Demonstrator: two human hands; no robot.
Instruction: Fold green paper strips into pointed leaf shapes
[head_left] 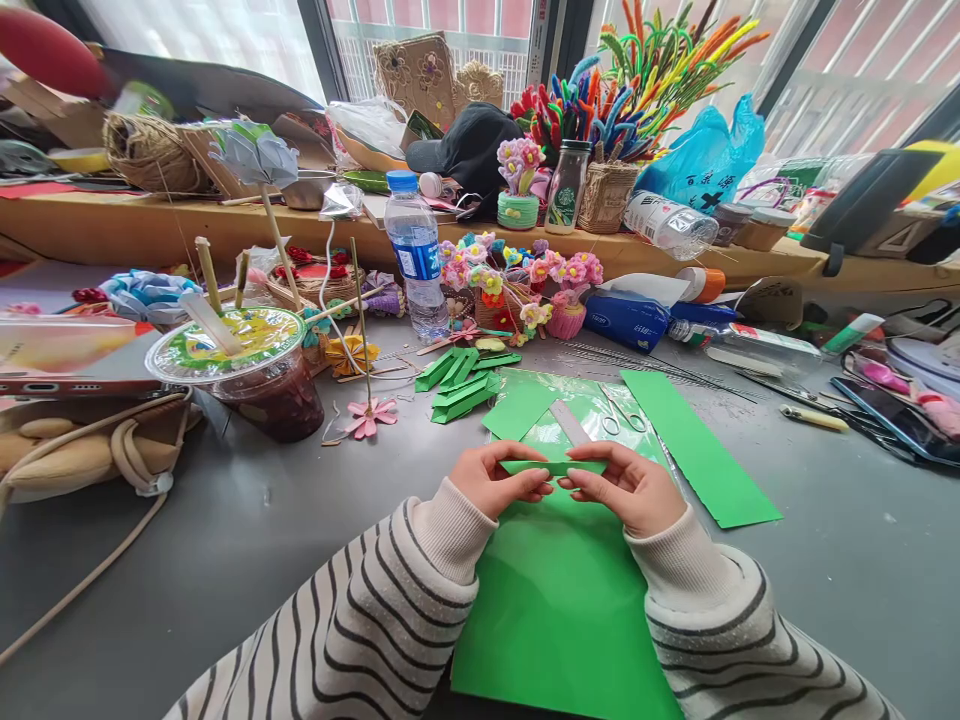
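Both hands pinch one narrow folded strip of green paper [556, 467], held level above a green sheet. My left hand [504, 478] grips its left part between thumb and fingers; my right hand [621, 482] grips its right part the same way. Below them lies a large green paper sheet [562, 610]. Just beyond the hands are a grey ruler-like strip [568, 422], small scissors [621, 412] and a cut green piece [520, 408] on clear plastic. Several folded green paper pieces [461, 385] lie at the far left of the sheet. To the right rests a long green strip [701, 450].
On the left stand a lidded drink cup [259, 375] and a pink paper flower on a stick [369, 418]. A water bottle [415, 255] stands at the back, near small flower crafts [517, 275]. A phone [896, 415] and craft knife-like tool [814, 418] lie right.
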